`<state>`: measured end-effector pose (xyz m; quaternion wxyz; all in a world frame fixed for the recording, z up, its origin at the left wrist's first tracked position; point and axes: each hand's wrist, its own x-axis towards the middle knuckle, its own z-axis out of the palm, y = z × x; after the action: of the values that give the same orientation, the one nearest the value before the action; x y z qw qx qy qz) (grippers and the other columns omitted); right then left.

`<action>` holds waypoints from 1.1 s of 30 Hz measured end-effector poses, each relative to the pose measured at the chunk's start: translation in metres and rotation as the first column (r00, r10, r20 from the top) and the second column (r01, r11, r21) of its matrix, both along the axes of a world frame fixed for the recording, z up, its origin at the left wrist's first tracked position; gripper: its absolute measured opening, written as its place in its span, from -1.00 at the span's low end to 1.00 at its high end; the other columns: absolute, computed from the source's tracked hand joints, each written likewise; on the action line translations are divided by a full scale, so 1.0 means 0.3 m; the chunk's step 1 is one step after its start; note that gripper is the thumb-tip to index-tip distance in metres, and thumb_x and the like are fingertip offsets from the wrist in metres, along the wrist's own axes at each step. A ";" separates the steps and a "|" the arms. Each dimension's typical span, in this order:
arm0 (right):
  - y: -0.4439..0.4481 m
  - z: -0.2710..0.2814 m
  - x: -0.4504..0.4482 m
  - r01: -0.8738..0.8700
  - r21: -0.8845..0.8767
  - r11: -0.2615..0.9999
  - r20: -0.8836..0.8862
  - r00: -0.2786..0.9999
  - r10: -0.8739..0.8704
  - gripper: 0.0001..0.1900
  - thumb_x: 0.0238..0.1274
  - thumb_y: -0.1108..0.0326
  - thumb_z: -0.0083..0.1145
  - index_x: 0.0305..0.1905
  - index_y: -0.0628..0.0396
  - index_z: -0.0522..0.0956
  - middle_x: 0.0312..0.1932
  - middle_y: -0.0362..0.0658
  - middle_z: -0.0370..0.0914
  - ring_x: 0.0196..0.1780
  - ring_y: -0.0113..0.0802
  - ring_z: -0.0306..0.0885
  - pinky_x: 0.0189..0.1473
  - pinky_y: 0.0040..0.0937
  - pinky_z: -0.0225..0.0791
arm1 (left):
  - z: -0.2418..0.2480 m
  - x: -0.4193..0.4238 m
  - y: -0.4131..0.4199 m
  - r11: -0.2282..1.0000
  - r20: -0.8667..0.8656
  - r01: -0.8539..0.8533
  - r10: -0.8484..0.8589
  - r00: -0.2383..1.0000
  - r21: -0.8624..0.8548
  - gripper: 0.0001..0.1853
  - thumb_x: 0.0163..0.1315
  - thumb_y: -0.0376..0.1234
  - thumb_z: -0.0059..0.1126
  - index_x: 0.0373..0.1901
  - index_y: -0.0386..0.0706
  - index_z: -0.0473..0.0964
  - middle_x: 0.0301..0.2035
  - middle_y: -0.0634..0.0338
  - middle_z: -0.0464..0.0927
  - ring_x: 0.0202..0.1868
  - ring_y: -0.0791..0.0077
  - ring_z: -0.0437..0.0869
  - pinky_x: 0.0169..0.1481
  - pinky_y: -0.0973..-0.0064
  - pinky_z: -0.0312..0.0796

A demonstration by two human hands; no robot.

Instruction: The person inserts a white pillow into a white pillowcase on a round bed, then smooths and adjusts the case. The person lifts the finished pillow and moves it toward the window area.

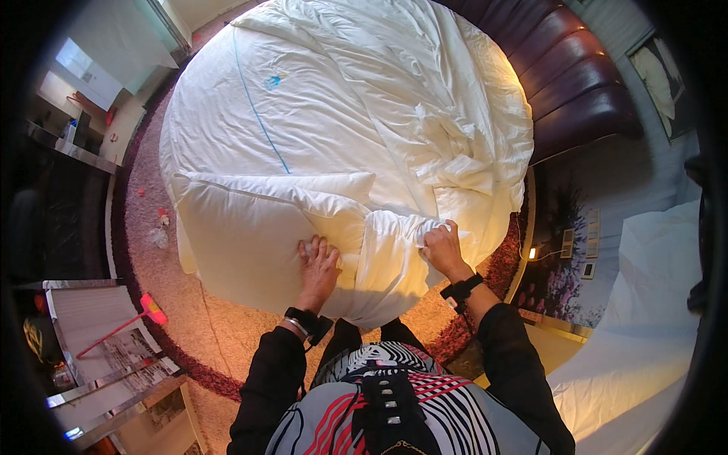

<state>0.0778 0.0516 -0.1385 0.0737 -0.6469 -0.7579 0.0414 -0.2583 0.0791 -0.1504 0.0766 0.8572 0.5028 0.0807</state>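
A plump white pillow [239, 244] lies at the near edge of a round bed [318, 114], partly overhanging it. Gathered white fabric [387, 267], which looks like a pillowcase, wraps the pillow's right end in folds. My left hand [319, 264] rests on the pillow just left of that fabric, palm down with fingers spread. Bunched fabric at the upper right is pinched in my right hand [442, 247]. Behind the pillow's upper edge shows another white padded piece [341, 185]; whether it is a second pillow I cannot tell.
Wrinkled white bedding covers the bed, with a heap of cloth [455, 148] at right. A dark red leather headboard [569, 74] curves behind. At left are a pink broom [152, 309] and a clear plastic bag [158, 238] on the carpet. White fabric [642, 318] hangs at right.
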 end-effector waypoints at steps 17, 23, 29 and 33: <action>0.104 0.157 0.342 0.281 0.374 0.884 0.156 0.921 -0.358 -0.89 0.09 0.34 0.20 -0.39 0.13 0.53 -0.42 -0.01 0.57 -0.18 -0.02 0.53 0.21 0.02 0.18 | 0.256 -0.072 0.255 0.894 0.159 -0.070 -0.002 0.987 0.442 -0.92 0.24 -0.44 0.14 -0.41 -0.11 0.46 -0.37 0.19 0.53 -0.10 0.25 0.61 0.47 -0.02 0.02; 0.228 0.256 0.242 0.248 0.470 0.847 0.008 0.958 -0.285 -0.90 0.16 0.31 0.19 -0.34 0.08 0.54 -0.37 -0.07 0.58 -0.10 -0.03 0.51 0.15 -0.01 0.16 | 0.289 -0.098 0.457 0.836 0.238 -0.224 0.115 0.964 0.502 -0.94 0.27 -0.40 0.16 -0.37 -0.09 0.49 -0.38 0.23 0.58 -0.14 0.29 0.62 0.40 0.04 0.14; -0.026 0.121 -0.103 0.109 0.188 0.976 -0.090 0.992 -0.093 -0.62 0.24 -0.05 0.27 -0.16 0.08 0.67 -0.26 -0.09 0.65 -0.06 -0.19 0.56 0.30 -0.03 0.04 | 0.055 -0.098 0.509 0.871 0.117 -0.281 0.255 0.960 0.404 -0.94 0.31 -0.35 0.09 -0.34 -0.08 0.51 -0.35 0.23 0.62 -0.13 0.32 0.65 0.40 0.03 0.15; -0.153 0.001 -0.204 0.232 -0.087 0.969 -0.169 0.955 -0.244 -0.39 0.07 -0.09 0.39 0.09 0.15 0.59 0.00 0.01 0.56 0.10 -0.11 0.45 0.32 0.01 0.02 | 0.078 -0.039 0.449 0.938 0.057 -0.222 0.215 0.975 0.264 -0.89 0.24 -0.32 0.19 -0.24 -0.08 0.54 -0.26 0.18 0.63 0.02 0.27 0.61 0.43 -0.05 0.08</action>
<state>0.0165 0.0057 -0.1383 0.1243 -0.7291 -0.6631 0.1149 -0.2701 0.2137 -0.1270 -0.0431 0.7972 0.5783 0.1678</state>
